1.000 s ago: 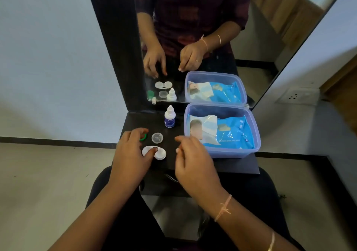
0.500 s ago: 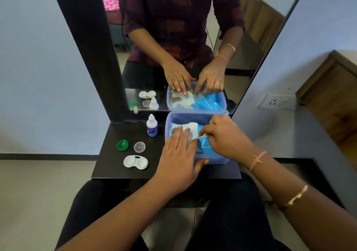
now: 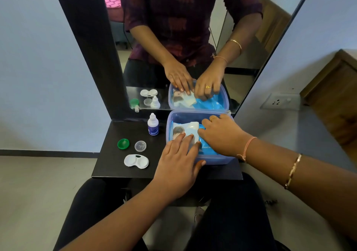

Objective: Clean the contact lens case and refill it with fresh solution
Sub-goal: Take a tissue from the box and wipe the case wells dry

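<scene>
The white contact lens case (image 3: pixel 136 161) lies open on the black shelf (image 3: pixel 110 163), with its green cap (image 3: pixel 123 144) and clear cap (image 3: pixel 140 146) just behind it. A small white solution bottle (image 3: pixel 153 125) with a blue label stands upright near the mirror. My left hand (image 3: pixel 178 163) rests flat on a blue and white wipes pack (image 3: pixel 188 132) inside the blue plastic box (image 3: pixel 212 160). Over the same pack, my right hand (image 3: pixel 222 134) has its fingers curled and pinching at the top; what they grip is hidden.
A tall mirror (image 3: pixel 193 38) with a black frame stands behind the shelf and reflects the hands and objects. A wall socket (image 3: pixel 278 101) is on the right wall. A wooden cabinet (image 3: pixel 336 96) stands at far right. My knees are under the shelf.
Both hands left the lens case and moved right into the blue box, onto the wipes pack. Over the last half second they have barely shifted.
</scene>
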